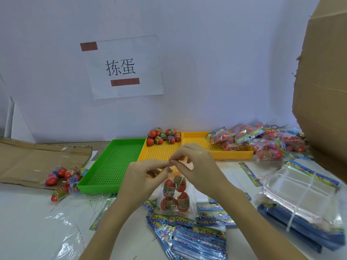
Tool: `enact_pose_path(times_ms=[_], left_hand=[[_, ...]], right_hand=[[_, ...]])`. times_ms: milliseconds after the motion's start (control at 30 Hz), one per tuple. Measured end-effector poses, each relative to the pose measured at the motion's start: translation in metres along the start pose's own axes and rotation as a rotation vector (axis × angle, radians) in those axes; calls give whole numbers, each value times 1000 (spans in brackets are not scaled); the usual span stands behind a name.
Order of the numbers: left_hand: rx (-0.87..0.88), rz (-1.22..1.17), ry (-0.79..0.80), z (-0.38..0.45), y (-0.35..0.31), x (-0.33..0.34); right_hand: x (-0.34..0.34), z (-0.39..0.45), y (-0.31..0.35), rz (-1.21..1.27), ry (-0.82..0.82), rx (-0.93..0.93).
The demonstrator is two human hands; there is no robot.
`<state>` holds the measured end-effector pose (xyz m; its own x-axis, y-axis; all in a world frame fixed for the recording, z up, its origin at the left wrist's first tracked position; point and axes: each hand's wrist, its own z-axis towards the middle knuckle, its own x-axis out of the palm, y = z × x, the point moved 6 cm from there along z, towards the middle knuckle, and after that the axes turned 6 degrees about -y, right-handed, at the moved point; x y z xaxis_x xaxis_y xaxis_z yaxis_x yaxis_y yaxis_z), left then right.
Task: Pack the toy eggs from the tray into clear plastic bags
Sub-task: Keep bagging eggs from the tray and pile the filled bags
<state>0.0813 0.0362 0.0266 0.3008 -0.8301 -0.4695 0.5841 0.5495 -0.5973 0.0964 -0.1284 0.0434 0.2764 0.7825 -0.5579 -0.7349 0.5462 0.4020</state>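
Note:
A clear plastic bag [175, 196] holding several red toy eggs hangs above the table's middle. My left hand [144, 175] and my right hand [195, 166] both pinch its top edge, fingertips meeting. Behind them, the middle yellow tray [161, 151] has a cluster of loose toy eggs [163, 137] at its far end. A green tray [112, 162] to its left holds nothing.
A second yellow tray [221, 152] and the table at the right carry packed egg bags [270, 141]. Loose eggs [63, 177] lie left on flat cardboard [28, 156]. Printed header cards [197, 235] and a bundle of clear bags [300, 194] lie in front. A cardboard box [324, 81] rises at right.

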Motion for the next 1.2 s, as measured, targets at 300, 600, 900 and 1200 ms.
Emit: enact_pose_path(times_ms=[300,600,900,1200], left_hand=[[-373,-224,-9,1,25,-5],[-541,-378,-128,-1,41,-10],[-502,-398,-116,0,34,-10],[-476,-398,-115,1,36,-9]], right_hand=[[-26,-1,-27,-183,-298,201],[-53,-28,-118,-267,-116,629],[-11,-14,-68,-163,94,383],[-2,-13,-56,-72,172,460]])
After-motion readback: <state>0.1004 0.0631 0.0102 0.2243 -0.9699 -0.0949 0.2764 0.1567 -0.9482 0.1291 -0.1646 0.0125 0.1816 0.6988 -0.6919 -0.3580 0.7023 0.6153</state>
